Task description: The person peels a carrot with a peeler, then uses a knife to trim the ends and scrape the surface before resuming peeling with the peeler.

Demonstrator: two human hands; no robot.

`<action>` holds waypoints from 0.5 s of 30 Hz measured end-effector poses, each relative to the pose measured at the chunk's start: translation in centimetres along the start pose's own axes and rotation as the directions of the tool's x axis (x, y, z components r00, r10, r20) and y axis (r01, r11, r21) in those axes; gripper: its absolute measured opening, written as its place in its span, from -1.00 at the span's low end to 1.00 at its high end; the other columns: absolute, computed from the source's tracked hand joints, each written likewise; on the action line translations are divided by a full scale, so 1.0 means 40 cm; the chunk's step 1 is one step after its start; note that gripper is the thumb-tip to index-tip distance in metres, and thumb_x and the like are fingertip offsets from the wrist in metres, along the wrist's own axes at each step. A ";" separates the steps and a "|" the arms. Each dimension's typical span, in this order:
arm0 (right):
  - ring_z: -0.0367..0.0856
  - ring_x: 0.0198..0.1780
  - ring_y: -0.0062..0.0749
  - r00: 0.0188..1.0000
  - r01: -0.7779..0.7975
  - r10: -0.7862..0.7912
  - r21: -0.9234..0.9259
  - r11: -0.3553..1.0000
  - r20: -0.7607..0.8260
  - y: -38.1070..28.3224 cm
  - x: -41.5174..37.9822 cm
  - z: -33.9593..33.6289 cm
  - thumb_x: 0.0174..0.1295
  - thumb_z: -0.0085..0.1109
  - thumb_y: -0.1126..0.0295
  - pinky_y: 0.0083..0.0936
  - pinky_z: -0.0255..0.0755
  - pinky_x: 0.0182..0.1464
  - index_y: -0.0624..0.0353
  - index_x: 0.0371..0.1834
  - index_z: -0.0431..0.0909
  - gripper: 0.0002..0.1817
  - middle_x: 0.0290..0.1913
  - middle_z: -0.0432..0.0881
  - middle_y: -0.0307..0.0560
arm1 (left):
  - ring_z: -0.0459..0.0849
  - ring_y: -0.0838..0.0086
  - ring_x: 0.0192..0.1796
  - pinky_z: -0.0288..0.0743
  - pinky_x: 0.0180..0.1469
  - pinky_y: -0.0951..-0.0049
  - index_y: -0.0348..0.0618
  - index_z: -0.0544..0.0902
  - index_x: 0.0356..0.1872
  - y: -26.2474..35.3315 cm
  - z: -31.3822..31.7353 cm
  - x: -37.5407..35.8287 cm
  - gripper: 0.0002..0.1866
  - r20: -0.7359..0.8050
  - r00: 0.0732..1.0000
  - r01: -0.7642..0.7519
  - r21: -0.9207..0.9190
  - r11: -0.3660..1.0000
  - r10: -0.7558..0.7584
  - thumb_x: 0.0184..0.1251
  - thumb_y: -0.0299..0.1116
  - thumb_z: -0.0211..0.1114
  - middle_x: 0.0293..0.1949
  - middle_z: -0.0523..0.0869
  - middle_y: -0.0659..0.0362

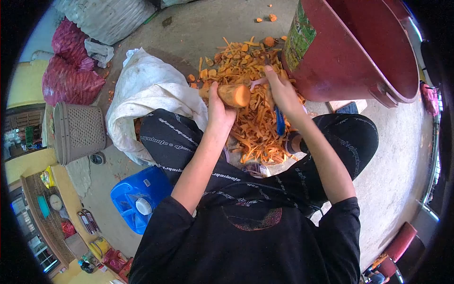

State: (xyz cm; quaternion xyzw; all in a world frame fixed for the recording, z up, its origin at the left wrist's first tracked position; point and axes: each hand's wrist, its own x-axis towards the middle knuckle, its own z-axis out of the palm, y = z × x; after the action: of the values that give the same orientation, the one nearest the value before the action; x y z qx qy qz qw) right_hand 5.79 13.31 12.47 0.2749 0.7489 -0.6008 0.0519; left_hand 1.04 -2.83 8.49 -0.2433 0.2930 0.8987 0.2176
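Observation:
My left hand [220, 111] is closed around a thick orange carrot [235, 96], whose flat cut end faces right. Close beside it, my right hand [286, 97] has its fingers curled, seemingly round a tool with a blue handle [280, 122]. The handle shows below the palm; the tool's working end is hard to make out. Both hands are above a heap of orange peelings [260, 135] and cut pieces on the floor between my legs.
A large red tub [340, 61] stands at the upper right. To the left are an open white sack [151, 85], a grey-brown basket [80, 128] and a blue jerrycan [142, 196]. Red mesh sacks [71, 75] and a bulging white sack [106, 16] lie farther back.

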 end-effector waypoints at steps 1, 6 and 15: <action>0.60 -0.09 0.05 0.998 -0.059 0.059 0.019 0.998 -0.023 0.011 0.019 -0.017 0.24 -0.01 -0.04 -0.27 0.41 -0.09 0.46 -0.14 0.43 -0.39 -0.29 0.56 0.39 | 0.54 0.31 0.08 0.39 0.20 0.22 -0.13 0.39 0.07 -0.004 -0.010 0.009 -0.64 -0.040 0.999 -0.004 -0.019 1.000 0.003 0.40 -0.13 0.01 0.02 0.54 0.13; 0.59 -0.06 0.08 0.943 0.179 -0.308 -0.591 0.787 -0.124 0.171 0.097 -0.037 0.16 0.03 0.30 -0.19 0.44 -0.04 0.52 -0.10 0.38 -0.58 -0.20 0.56 0.41 | 0.54 0.28 0.06 0.46 0.12 0.18 -0.12 0.35 0.09 -0.007 -0.011 0.008 -0.63 -0.154 0.986 0.070 0.014 0.997 -0.067 0.41 -0.14 0.05 -0.06 0.55 0.13; 0.59 -0.08 -0.01 0.824 0.069 0.332 -0.663 0.746 0.459 0.268 0.174 -0.019 0.05 0.17 0.21 -0.20 0.43 -0.10 0.34 -0.09 0.49 -0.55 -0.14 0.61 0.21 | 0.57 0.29 -0.11 0.51 0.00 0.23 -0.10 0.34 0.04 0.004 -0.008 0.006 -0.61 -0.094 0.989 0.116 0.035 0.993 -0.112 0.36 -0.09 0.11 -0.11 0.51 0.11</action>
State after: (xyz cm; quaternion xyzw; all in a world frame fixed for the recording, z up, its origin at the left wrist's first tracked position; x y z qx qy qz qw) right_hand 5.20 17.81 0.52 0.1093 0.8401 -0.3480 0.4016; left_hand 0.89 -3.08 8.20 -0.2962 0.3062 0.8667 0.2596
